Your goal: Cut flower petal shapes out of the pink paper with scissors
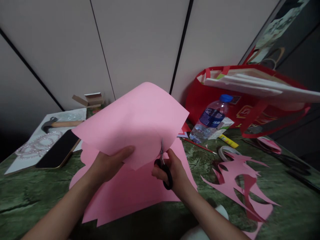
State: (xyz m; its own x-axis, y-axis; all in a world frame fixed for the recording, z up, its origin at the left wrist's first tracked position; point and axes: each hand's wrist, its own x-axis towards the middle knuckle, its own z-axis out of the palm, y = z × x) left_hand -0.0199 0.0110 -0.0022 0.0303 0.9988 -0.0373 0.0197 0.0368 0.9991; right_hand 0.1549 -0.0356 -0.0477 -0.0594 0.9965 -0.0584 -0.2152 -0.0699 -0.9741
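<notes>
- From seven o'clock, the left hand point(110, 165) is pinching the near edge of a large, smooth pink paper sheet point(140, 116), its thumb lying on top, seemingly to steady the sheet against the blades.
- From five o'clock, the right hand point(176, 168) is gripping small black-handled metal scissors point(162, 155), its fingers curling round the handle loops, with the blades pointing towards twelve. Dim light is leaving it unclear whether the blades are meeting.
- The sheet is hanging at the centre, raised and bowing, probably so that the scissors are working free of the layered pink paper pieces point(130, 190) lying beneath at six.
- At four o'clock, curved pink paper offcuts point(248, 186) are lying on the green marbled tabletop point(25, 196), apparently out of the hands' way.
- At three, a clear blue-capped plastic bottle point(211, 118) is standing before a big red carrier bag point(252, 100).
- Towards nine, a black flat phone point(58, 150) and a wooden-handled claw hammer point(65, 124) are resting well clear of the scissors.
</notes>
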